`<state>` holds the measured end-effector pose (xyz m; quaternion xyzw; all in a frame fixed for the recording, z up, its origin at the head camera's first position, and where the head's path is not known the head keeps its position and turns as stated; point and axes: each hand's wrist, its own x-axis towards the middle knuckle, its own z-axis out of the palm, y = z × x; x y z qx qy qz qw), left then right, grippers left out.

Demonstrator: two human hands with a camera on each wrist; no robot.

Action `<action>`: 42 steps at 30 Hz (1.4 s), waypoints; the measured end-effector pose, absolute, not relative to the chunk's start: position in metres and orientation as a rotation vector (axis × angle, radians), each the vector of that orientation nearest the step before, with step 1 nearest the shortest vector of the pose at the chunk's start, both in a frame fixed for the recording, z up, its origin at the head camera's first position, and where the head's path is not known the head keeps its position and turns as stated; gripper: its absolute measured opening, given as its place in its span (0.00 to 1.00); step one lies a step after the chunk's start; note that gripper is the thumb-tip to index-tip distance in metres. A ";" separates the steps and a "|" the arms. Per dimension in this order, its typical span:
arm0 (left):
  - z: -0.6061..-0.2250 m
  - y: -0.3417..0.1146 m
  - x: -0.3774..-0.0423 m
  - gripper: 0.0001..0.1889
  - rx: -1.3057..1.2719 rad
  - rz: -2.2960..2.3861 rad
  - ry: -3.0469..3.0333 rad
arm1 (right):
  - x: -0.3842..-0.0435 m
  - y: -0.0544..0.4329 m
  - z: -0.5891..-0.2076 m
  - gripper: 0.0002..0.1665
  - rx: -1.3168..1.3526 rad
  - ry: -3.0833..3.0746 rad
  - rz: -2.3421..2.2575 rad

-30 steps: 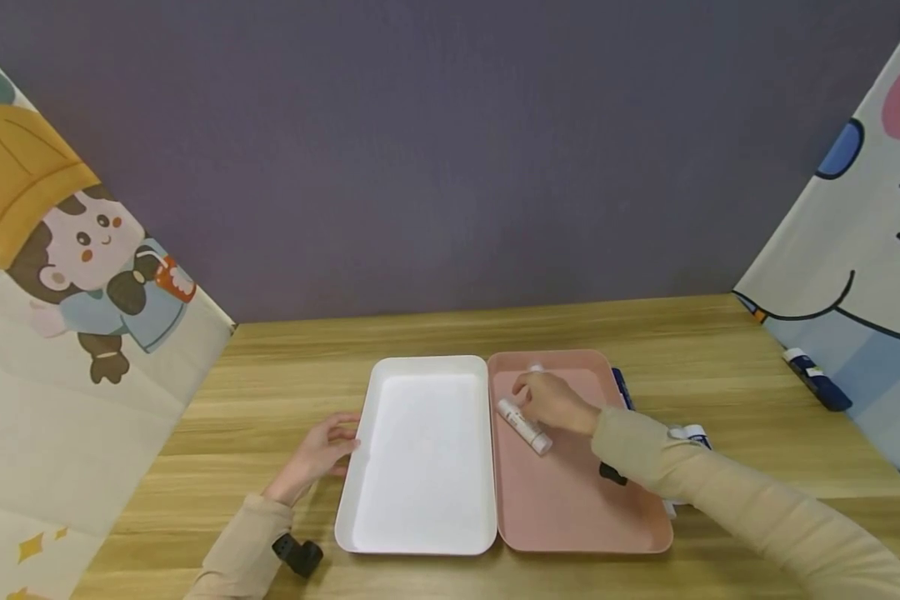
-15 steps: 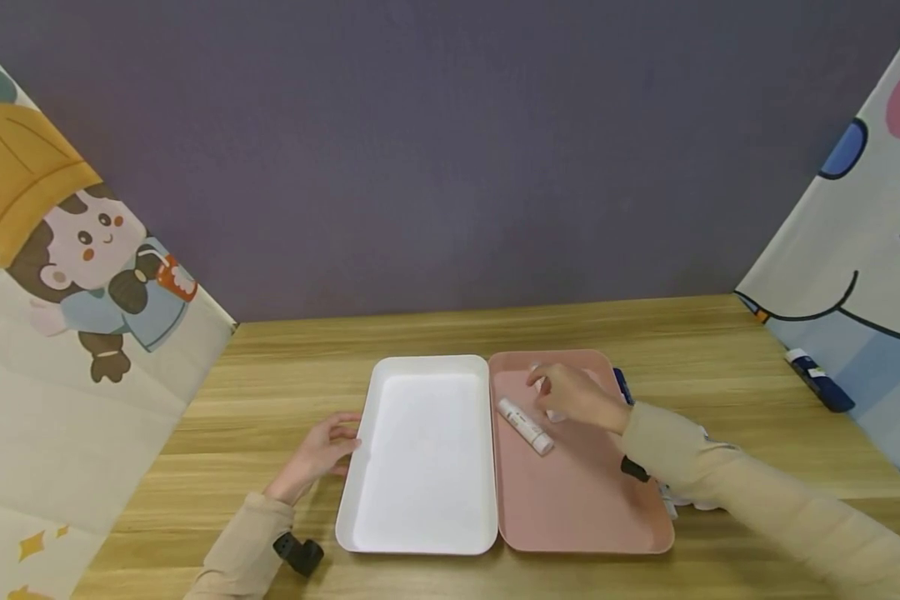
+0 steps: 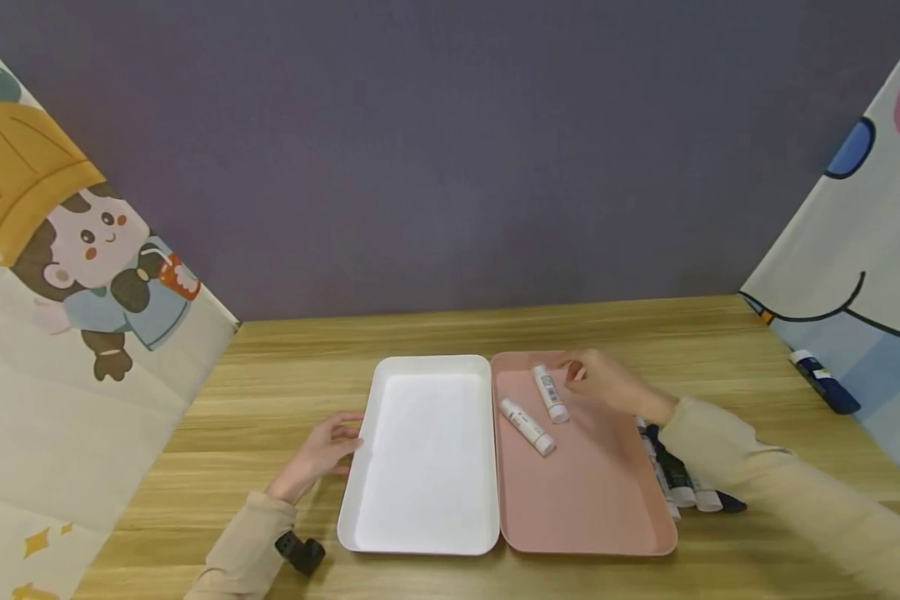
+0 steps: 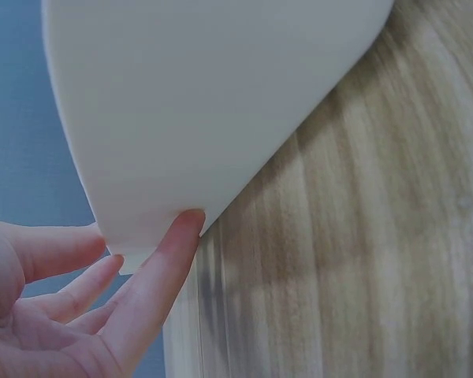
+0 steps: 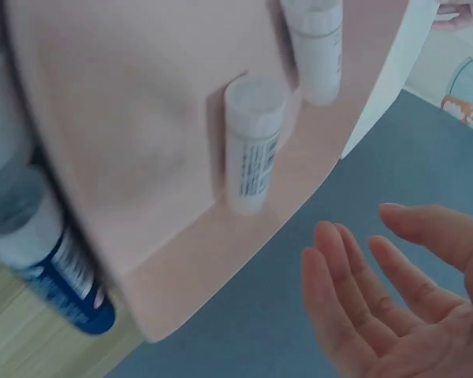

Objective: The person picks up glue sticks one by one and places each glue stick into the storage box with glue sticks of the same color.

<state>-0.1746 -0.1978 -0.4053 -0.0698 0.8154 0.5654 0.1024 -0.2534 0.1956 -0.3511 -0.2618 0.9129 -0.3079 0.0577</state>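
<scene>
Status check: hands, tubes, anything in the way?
Left hand touching side of white tray. Right hand empty, beside far white tube, not touching. Near white tube also lying in pink tray. Nothing visible between right hand and far white tube.

Left hand (image 4: 71, 350) at a white tray (image 4: 213, 102)
One extended finger touches the tray's pale face near its lower edge, other fingertips by the narrow end (contact there is hard to tell); wood-grain tabletop (image 4: 339, 236) on the right, blue-grey surface (image 4: 16, 142) on the left

Right fingers (image 5: 323, 299) drawn rightward, baring farther white tube (image 3: 551, 393).
</scene>
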 end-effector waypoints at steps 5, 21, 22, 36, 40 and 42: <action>-0.406 -0.199 -0.174 0.21 -0.193 1.677 2.392 | -0.255 0.208 -0.349 0.18 -0.725 2.816 -0.893; -0.406 -0.200 -0.172 0.21 -0.193 1.662 2.406 | -0.257 0.257 -0.344 0.18 -0.633 2.954 -0.762; -0.406 -0.200 -0.172 0.21 -0.195 1.666 2.405 | -0.258 0.261 -0.345 0.18 -0.630 2.967 -0.758; -0.403 -0.200 -0.170 0.21 -0.195 1.671 2.409 | -0.266 0.316 -0.354 0.18 -0.503 3.014 -0.676; -0.403 -0.200 -0.170 0.21 -0.200 1.671 2.412 | -0.268 0.328 -0.356 0.18 -0.478 3.028 -0.639; -0.403 -0.200 -0.170 0.20 -0.204 1.672 2.413 | -0.268 0.333 -0.358 0.18 -0.477 3.047 -0.631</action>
